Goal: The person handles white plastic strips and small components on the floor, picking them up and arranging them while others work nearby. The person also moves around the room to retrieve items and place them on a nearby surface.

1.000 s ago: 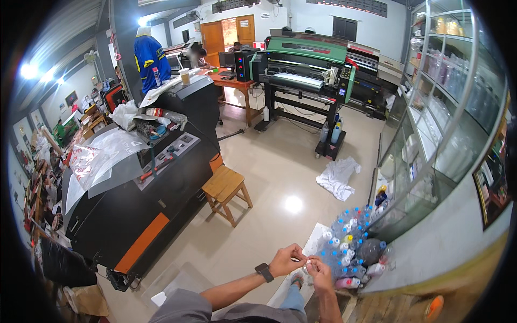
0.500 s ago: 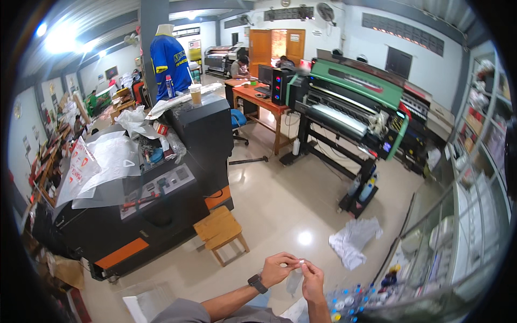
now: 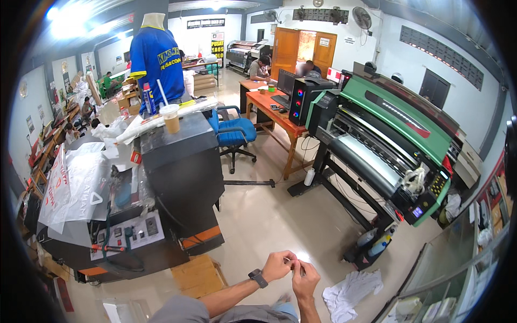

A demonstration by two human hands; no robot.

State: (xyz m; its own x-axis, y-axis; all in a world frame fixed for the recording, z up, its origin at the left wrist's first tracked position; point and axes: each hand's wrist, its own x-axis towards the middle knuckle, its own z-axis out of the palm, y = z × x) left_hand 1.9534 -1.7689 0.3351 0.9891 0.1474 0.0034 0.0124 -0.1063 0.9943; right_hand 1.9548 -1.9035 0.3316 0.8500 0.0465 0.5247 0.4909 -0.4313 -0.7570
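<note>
My left hand point(image 3: 278, 266), with a dark watch point(image 3: 258, 278) on its wrist, comes in from the lower edge. Its fingers are closed in a pinch. Right beside it my right hand point(image 3: 305, 280) is pinched too, and the fingertips of both hands meet. Whatever lies between them is too small or too hidden to make out. Below the hands, part of my clothing shows. On the floor to the right lies a crumpled white cloth point(image 3: 353, 293), apart from both hands. A wooden stool point(image 3: 198, 275) stands left of my left forearm.
A large green and black printer point(image 3: 385, 140) stands at the right. At the left is a dark machine point(image 3: 175, 153) bearing plastic sheets point(image 3: 81, 183) and a drink cup point(image 3: 170, 119). An orange desk point(image 3: 291, 129) and blue chair point(image 3: 237, 131) stand beyond. Glass shelving point(image 3: 458, 269) lines the right.
The view has shifted, with the room's far part now larger and the stool lower. My hands stay pinched together; the small white bit seen at their fingertips no longer shows plainly.
</note>
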